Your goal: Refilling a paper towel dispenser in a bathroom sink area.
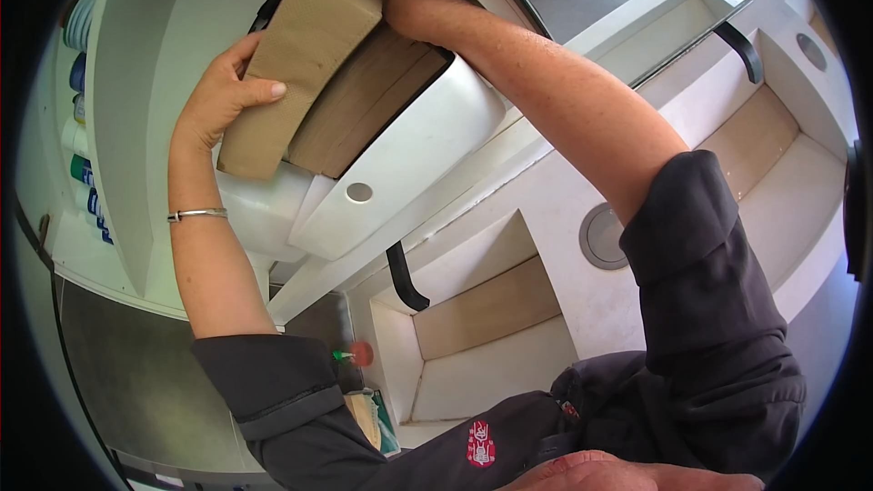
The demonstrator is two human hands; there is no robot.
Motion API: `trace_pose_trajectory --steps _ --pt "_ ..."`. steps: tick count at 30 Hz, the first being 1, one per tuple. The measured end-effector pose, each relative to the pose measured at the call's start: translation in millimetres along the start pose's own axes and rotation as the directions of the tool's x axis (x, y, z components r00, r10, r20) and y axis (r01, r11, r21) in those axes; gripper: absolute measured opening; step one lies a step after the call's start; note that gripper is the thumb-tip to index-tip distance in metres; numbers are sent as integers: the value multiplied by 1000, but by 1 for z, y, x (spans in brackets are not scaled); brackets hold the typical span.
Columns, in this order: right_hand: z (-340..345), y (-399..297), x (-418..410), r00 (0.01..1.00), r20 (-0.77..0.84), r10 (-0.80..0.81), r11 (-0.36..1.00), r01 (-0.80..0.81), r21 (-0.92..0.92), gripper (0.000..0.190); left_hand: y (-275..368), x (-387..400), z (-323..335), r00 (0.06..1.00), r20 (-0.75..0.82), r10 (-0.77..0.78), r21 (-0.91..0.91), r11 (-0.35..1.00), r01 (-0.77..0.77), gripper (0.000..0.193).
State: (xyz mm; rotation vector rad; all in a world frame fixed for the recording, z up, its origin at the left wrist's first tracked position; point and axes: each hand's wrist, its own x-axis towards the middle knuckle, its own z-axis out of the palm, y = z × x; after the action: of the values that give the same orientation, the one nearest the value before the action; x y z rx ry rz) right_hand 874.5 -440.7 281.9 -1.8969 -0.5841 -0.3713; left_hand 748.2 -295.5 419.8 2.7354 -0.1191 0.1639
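My left hand (228,92) grips a stack of folded brown paper towels (300,75), thumb on the front face and fingers behind. This stack tilts out of a white wall-mounted paper towel dispenser (402,170), whose front cover is swung down. Behind it, more folded brown paper (368,109) lies inside the dispenser's dark-edged opening. My right hand (416,3) reaches to the dispenser's upper end, beside the top of the held stack; its fingers are hidden.
White basins (498,368) with black taps (404,276) lie below and right. At the left, a white shelf panel (129,116) stands near several bottles and rolls. A red bottle with a green tip (360,353) is beside the basin.
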Motion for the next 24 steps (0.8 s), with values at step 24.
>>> trace_pose_trajectory --steps 24 --pt "3 2 -2 997 -24 75 991 -72 108 25 -9 -1 8 991 76 -112 23 994 111 78"
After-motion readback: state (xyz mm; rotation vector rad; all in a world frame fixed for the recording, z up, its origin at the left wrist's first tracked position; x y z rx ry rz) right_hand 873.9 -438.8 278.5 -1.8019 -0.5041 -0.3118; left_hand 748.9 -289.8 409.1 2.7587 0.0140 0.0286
